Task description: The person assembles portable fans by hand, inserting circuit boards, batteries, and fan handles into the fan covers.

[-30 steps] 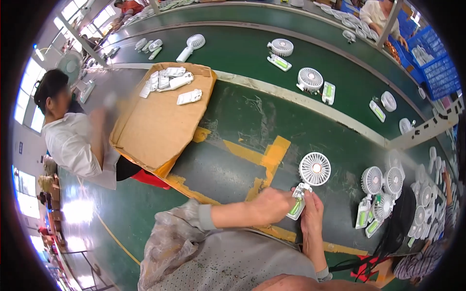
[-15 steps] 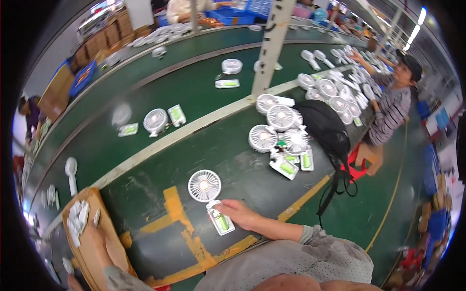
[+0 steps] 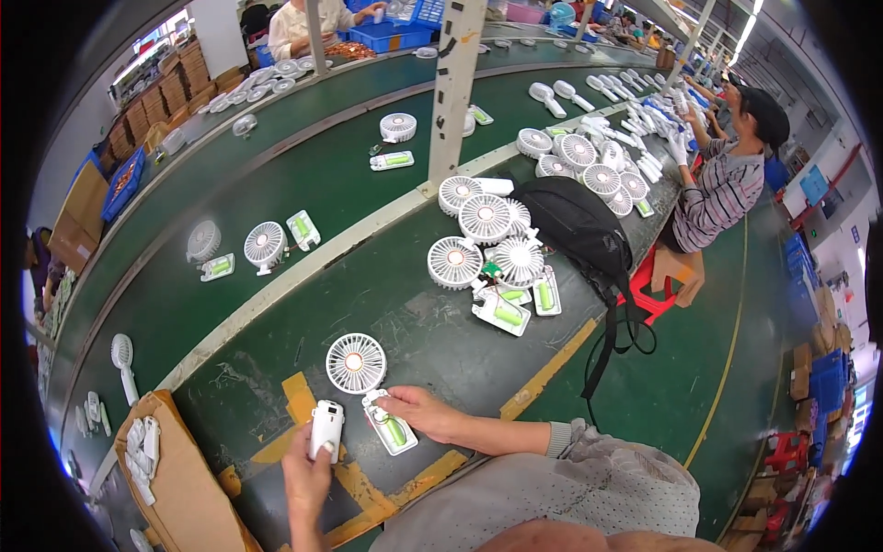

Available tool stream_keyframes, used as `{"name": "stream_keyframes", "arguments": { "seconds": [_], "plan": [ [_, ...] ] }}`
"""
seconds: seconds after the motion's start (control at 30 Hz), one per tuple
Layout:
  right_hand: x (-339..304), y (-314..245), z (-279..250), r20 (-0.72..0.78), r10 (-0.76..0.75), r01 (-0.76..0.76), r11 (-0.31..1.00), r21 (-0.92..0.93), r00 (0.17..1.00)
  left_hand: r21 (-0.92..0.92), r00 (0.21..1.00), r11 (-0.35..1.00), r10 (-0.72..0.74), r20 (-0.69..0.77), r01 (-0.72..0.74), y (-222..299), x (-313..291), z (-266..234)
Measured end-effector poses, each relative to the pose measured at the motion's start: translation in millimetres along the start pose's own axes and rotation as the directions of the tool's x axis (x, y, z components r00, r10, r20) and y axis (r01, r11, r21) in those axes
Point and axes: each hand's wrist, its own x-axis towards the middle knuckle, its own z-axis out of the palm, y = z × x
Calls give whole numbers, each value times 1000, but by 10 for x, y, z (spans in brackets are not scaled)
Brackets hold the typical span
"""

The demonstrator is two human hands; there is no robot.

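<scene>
A small white handheld fan lies on the dark bench in front of me, its round grille (image 3: pixel 357 362) facing up. Its opened handle half (image 3: pixel 394 436), with a green battery inside, is pinched by my right hand (image 3: pixel 425 412) near the grille end. Just left of it, my left hand (image 3: pixel 307 474) grips a white handle cover (image 3: pixel 327 428), a loose rounded plastic shell. The cover is raised beside the fan and apart from it. More white covers (image 3: pixel 143 449) lie in a cardboard box (image 3: pixel 189 478) at the left.
Beyond the fan sits a pile of fans (image 3: pixel 485 219) with exposed batteries, beside a black backpack (image 3: pixel 579 225). A pale post (image 3: pixel 455 92) rises by the green conveyor (image 3: pixel 322 175), which carries more fans. Yellow tape (image 3: pixel 547 368) marks the bench. A co-worker (image 3: pixel 727 175) sits at the right.
My left hand has come out of the cardboard box and moved right, bringing a white handle cover beside the fan. My right hand stays on the fan's handle. The whole view has shifted somewhat.
</scene>
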Motion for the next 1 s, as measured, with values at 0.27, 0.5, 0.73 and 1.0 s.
{"name": "stream_keyframes", "arguments": {
  "seconds": [0.27, 0.5, 0.73, 1.0],
  "plan": [
    [36, 84, 58, 17, -30, 29, 999, 44, 999, 479, 986, 878, 84, -145, -5, -5, -219, 155],
    [-69, -150, 29, -42, 44, -41, 996, 85, 998, 361, 977, 914, -134, -165, 186, 291, -168, 315],
    [-142, -221, 29, 116, 114, -138, 965, 224, 987, 382, 980, 923, 108, -169, -36, 548, -359, 601],
    [-195, -273, 20, 190, 143, -185, 957, 224, 971, 561, 967, 812, 245, -78, -160, 627, -335, 778]
  ]
}}
